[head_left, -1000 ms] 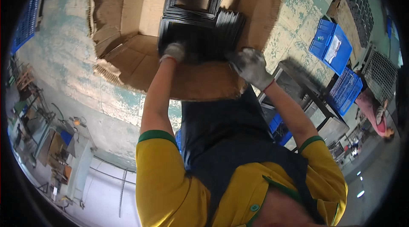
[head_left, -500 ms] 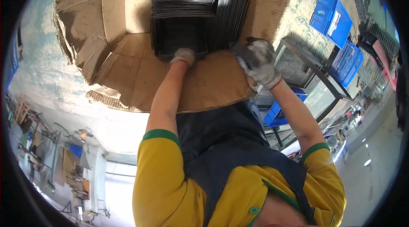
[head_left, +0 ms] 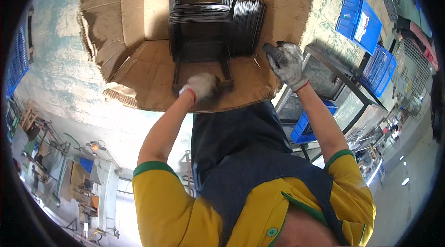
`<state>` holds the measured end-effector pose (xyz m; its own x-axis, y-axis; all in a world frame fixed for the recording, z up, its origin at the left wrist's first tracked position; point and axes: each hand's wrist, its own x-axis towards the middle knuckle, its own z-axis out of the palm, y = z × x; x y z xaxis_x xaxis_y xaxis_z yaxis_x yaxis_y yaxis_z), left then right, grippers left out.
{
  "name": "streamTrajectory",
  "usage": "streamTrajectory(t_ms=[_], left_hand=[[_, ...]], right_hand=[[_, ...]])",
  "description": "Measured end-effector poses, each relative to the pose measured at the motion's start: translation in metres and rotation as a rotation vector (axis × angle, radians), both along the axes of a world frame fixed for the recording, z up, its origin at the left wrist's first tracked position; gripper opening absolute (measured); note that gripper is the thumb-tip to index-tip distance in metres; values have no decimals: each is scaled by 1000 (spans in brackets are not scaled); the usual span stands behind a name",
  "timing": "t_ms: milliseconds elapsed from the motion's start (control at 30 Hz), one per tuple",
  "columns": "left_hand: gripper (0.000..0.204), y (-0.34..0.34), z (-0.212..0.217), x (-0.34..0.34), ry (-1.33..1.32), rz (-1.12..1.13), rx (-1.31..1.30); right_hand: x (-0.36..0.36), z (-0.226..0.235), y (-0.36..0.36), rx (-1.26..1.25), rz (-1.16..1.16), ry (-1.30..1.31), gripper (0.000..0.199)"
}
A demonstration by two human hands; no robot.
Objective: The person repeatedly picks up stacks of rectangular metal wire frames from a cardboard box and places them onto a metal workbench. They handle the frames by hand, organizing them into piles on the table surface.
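My left hand (head_left: 201, 86), in a pale knitted glove and blurred by motion, is closed on the near edge of a dark metal wire frame (head_left: 225, 70). That frame is partly pulled out from a stack of rectangular wire frames (head_left: 200, 16) inside a cardboard box (head_left: 153, 68); I cannot tell whether it is one frame or several together. My right hand (head_left: 286, 63), gloved in grey with a dark palm, hovers by the box's right side. Its fingers are loosely bent and apart, with nothing visible in them. More frames stand on edge (head_left: 247, 26) right of the stack.
The box has a torn, ragged rim (head_left: 121, 96) at its near left. To the right are a metal stand (head_left: 340, 76), blue plastic crates (head_left: 359, 23) and wire mesh (head_left: 408, 61). Another blue crate (head_left: 17, 61) shows at the far left.
My left hand has drawn a wire frame toward me, out from the stack. My right hand has shifted slightly right, away from the upright frames. The view has shifted a little.
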<state>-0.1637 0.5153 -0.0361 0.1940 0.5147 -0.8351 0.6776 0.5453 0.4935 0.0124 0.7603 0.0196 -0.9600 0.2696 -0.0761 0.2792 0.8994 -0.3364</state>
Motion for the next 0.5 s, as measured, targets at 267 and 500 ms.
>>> streamTrajectory(t_ms=[267, 500], left_hand=[[38, -13, 172, 30, 55, 459, 219], [33, -21, 212, 95, 72, 881, 424]], right_hand=[[-5, 37, -35, -790, -489, 121, 32], [36, 118, -98, -2593, -1035, -180, 71]])
